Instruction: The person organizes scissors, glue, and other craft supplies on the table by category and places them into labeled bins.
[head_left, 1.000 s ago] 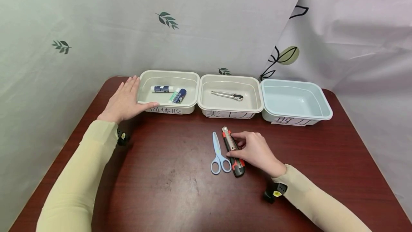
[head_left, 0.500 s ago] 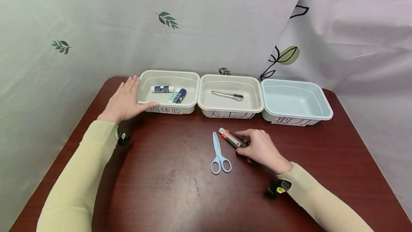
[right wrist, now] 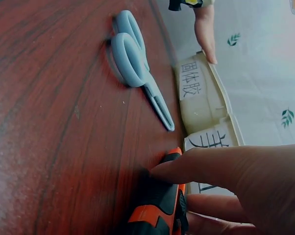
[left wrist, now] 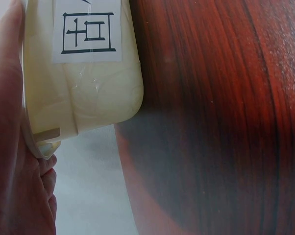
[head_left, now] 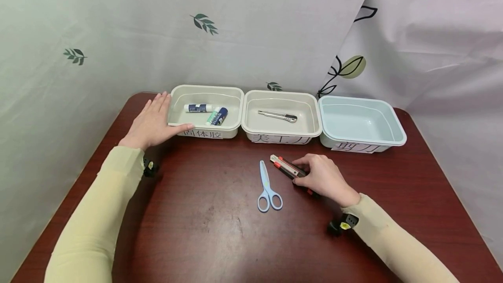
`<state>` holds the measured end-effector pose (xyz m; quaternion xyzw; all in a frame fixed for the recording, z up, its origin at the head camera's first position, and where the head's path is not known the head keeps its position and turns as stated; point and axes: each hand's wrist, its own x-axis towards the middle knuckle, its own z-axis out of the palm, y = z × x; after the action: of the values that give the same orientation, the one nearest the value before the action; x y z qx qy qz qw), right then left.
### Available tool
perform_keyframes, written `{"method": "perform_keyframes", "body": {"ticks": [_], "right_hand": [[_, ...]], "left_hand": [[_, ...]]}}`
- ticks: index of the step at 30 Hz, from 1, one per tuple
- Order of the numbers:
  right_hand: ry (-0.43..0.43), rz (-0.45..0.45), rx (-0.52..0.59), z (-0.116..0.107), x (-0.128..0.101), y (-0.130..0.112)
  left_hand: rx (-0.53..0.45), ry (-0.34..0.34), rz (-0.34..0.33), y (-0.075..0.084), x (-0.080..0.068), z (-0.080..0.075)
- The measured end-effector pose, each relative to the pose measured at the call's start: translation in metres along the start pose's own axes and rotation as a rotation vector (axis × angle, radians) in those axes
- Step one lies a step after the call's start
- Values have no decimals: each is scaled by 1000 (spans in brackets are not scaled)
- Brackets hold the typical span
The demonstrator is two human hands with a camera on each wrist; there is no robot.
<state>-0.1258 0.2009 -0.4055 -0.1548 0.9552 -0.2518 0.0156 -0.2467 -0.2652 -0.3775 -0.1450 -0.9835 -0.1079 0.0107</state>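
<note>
From the head view, the right hand [head_left: 324,178] is closing its grip around the orange-and-black utility knife [head_left: 287,167], hiding the handle, beside the pale blue plastic scissors [head_left: 267,185] lying on the dark red wooden desk [head_left: 204,217]. The left hand [head_left: 151,121] is resting flat, fingers straight, against the cream plastic bin [head_left: 205,112].

In the left wrist view, that bin [left wrist: 84,73] is being cut off, its label half showing.

In the right wrist view, fingers [right wrist: 216,169] are covering most of the knife [right wrist: 159,213].

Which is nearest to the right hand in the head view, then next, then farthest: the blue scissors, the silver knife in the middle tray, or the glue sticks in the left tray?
From the right hand:
1. Blue scissors, on the table just left of the hand.
2. Silver knife, in the middle tray behind the hand.
3. Glue sticks, in the left tray, far back-left.
</note>
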Motion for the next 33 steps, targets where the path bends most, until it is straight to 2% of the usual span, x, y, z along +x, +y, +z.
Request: {"method": "perform_keyframes", "body": {"ticks": [11, 21, 33], "right_hand": [[-13, -20, -65, 0, 4, 0], [-1, -31, -52, -2, 3, 1], [50, -72, -14, -16, 8, -7]], "left_hand": [[8, -1, 2, -2, 2, 1], [6, 0, -2, -2, 1, 2], [1, -1, -2, -1, 0, 0]]}}
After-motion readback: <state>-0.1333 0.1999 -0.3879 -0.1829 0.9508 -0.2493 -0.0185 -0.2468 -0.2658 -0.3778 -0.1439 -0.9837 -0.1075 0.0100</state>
